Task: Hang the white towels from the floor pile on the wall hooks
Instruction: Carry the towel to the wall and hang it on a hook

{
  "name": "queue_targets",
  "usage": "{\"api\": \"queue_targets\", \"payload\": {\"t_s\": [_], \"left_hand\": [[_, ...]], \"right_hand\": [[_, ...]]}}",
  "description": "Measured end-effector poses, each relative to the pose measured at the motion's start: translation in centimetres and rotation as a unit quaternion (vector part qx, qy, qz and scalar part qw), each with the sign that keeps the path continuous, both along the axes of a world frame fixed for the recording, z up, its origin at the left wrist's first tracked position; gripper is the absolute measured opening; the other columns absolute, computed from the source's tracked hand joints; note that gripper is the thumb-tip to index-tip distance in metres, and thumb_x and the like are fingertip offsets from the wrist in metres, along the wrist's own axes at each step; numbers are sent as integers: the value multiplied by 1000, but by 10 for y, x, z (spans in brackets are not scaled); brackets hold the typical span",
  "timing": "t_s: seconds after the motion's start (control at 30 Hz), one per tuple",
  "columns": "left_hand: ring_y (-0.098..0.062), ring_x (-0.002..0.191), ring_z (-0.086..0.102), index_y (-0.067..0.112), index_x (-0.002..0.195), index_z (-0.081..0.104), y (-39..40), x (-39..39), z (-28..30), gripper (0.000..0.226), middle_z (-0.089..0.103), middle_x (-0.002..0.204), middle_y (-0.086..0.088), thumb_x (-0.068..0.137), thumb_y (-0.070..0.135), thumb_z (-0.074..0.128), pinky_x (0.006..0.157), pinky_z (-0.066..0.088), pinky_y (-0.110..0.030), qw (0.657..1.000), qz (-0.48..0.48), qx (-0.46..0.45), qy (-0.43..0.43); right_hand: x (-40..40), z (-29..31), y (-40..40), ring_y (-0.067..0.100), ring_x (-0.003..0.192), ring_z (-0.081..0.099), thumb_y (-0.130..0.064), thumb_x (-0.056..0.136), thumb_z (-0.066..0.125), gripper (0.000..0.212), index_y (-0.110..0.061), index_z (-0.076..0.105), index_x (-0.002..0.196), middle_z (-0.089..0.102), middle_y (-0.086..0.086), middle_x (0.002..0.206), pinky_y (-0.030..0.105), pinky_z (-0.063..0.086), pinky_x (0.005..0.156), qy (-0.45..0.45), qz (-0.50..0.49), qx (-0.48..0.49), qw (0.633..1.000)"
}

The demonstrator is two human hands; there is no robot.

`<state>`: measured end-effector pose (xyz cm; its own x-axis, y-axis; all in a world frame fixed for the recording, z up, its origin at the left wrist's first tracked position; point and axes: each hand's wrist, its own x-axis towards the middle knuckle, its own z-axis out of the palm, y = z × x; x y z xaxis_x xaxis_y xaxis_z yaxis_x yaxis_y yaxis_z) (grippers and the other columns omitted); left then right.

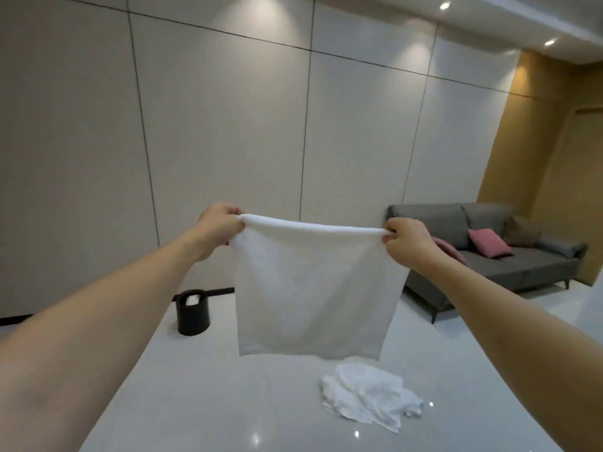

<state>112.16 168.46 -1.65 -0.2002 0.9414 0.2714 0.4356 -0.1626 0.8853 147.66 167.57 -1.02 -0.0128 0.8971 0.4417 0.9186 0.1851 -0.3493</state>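
Note:
A white towel (310, 288) hangs spread out in the air in front of me, its top edge stretched level. My left hand (218, 231) grips its upper left corner and my right hand (408, 239) grips its upper right corner. Below the towel and a little to the right, a crumpled pile of white towels (368, 396) lies on the glossy white floor. No wall hooks show on the panelled wall (228, 125) ahead.
A black bin (192, 313) stands on the floor by the wall, left of the towel. A grey sofa (489, 256) with pink cushions sits at the right against the wall. Beyond it is a yellow-brown wall (554, 158).

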Motion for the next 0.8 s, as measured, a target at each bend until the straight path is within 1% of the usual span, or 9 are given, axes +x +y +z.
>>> {"api": "queue_targets", "payload": {"t_s": [0.07,0.17,0.27,0.4,0.5,0.6,0.67,0.73,0.8], "left_hand": [[-25,73,63,10,80,71,-5,-63,0,23,66,81,-12,80,-2,51,65,56,-33,1000,17,-14,-10],[-32,80,64,7,82,70,-19,-155,-6,21,66,88,-17,78,-4,52,64,57,-35,996,73,-33,-31],[-38,91,64,0,89,68,-38,-231,-18,20,64,101,-23,78,-4,52,68,59,-41,987,142,-58,-54],[-36,87,64,-7,101,66,-72,-322,-32,29,64,98,-23,77,-8,49,73,59,-51,968,221,-86,-84],[-40,96,64,-3,97,69,-100,-391,-42,28,65,105,-26,77,-9,49,78,57,-54,955,269,-85,-91],[-39,96,64,5,88,71,-125,-454,-49,27,66,102,-22,77,-8,51,78,58,-51,935,337,-78,-82],[-35,90,64,7,84,72,-139,-495,-53,28,67,98,-20,76,-8,50,69,58,-41,920,377,-75,-79],[-28,79,61,11,81,72,-150,-538,-54,27,68,95,-16,75,-5,50,57,49,-30,901,421,-73,-72],[-24,80,60,13,80,72,-156,-582,-51,27,68,93,-10,76,-2,50,57,46,-28,886,455,-60,-66]], "right_hand": [[-60,2,11,24,77,53,-7,88,50,15,-14,62,82,58,3,77,28,36,65,5,33,-27,999],[-150,3,29,23,74,55,-11,88,54,13,-12,65,81,61,6,77,24,37,55,-4,81,-82,993],[-240,-7,44,25,71,62,-7,83,53,15,-7,67,77,63,9,75,23,46,49,41,122,-144,981],[-355,-22,60,26,67,63,-3,80,51,18,-3,69,79,65,12,75,23,48,48,66,184,-183,963],[-440,-30,75,26,66,61,-3,80,52,18,-1,70,81,63,11,73,24,48,52,66,242,-195,948],[-527,-38,89,25,67,60,-3,79,54,16,-3,70,80,62,10,71,23,45,52,36,307,-195,931],[-587,-43,99,25,68,59,-3,79,55,14,-4,69,77,62,10,71,23,43,52,11,352,-176,919],[-650,-48,109,25,72,59,-4,80,55,15,-7,69,77,64,11,75,24,42,54,-5,390,-144,910],[-715,-53,121,27,76,60,-5,81,55,16,-5,71,81,66,13,77,29,46,60,-6,422,-114,900]]}}
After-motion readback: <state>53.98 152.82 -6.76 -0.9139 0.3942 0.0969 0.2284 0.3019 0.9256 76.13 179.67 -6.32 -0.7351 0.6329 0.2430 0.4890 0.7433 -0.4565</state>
